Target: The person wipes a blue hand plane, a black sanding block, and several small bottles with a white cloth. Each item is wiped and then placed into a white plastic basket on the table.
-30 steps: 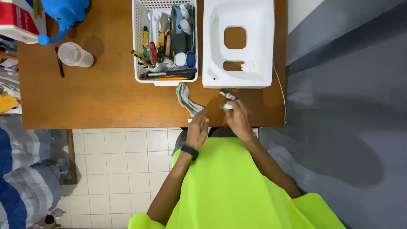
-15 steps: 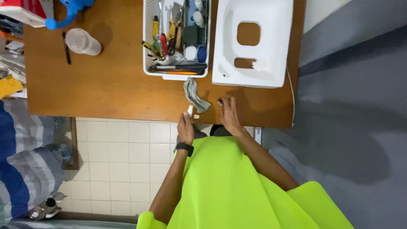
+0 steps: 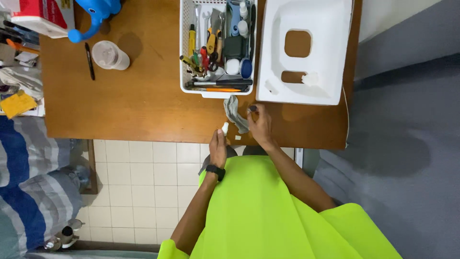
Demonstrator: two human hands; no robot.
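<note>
At the desk's near edge, the left hand pinches a small white cap just left of the grey rag, while the right hand pinches a small dark piece.

The person wears a loose, bright neon yellow-green top with short sleeves that leave both forearms bare, a black band like a watch wrapped around the wrist of the left hand, and nothing on the right hand.
</note>
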